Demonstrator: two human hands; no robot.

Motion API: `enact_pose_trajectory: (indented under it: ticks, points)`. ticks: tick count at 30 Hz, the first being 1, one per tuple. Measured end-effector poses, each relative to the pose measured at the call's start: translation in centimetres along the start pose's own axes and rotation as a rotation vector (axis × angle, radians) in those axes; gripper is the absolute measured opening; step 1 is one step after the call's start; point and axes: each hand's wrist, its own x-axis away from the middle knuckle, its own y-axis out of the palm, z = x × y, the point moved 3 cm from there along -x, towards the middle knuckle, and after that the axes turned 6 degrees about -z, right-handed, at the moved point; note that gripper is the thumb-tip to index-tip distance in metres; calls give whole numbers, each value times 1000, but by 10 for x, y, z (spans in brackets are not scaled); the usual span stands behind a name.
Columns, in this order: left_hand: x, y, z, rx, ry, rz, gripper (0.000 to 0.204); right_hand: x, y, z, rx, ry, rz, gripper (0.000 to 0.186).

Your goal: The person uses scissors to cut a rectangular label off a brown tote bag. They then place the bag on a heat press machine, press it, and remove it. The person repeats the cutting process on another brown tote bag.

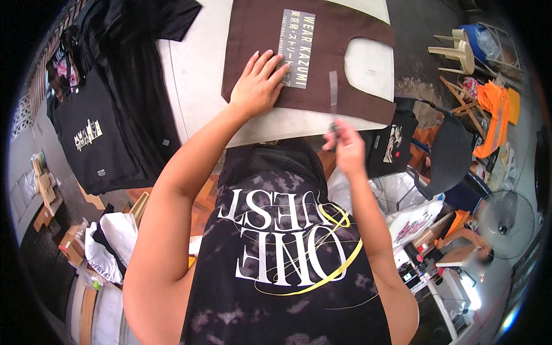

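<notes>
A brown cloth piece (253, 29) with a deep rounded cutout lies flat on a pale table (192, 92). On it sits a clear, greyish film sheet (296, 40) with light lettering. My left hand (261, 83) rests flat, fingers spread, over the cloth and the film's near edge. Off the table's near edge, my right hand (348, 146) is closed on a small dark object (334, 127), blurred, its kind unclear. A narrow translucent grey streak (333, 89) shows over the cloth just beyond that hand; I cannot tell whether it belongs to the object.
Black printed shirts (109, 126) hang over the table's left side. To the right stand a dark chair (451, 152) with a black printed shirt (394, 141) beside it, and a fan (506, 224). Farther right are cream plastic stools (457, 52) and orange cloth (491, 115).
</notes>
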Motion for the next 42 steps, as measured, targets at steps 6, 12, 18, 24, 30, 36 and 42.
enact_pose_trajectory:
  ticks: [6, 12, 18, 24, 30, 36, 42]
  points:
    - [-13, 8, 11, 5, -59, 62, 43, 26, 60, 51, -425, 160, -85, 43]
    - [-7, 13, 8, 98, 84, 108, 33, 12, 80, 55, -473, 165, -78, 43]
    - [-8, 11, 11, 109, 104, 101, 33, 4, 86, 48, -414, 188, -35, 39]
    - [-8, 12, 11, 74, 99, 81, 37, -4, 82, 43, -314, 174, -25, 28]
    - [-7, 17, 9, 69, 107, 83, 36, -32, 81, 29, -324, 138, -2, 22]
    - [-7, 15, 9, 85, 98, 83, 36, -57, 75, 8, -373, 143, -14, 21]
    - [-7, 19, 7, 76, 97, 88, 38, -83, 70, -14, -368, 159, -27, 19]
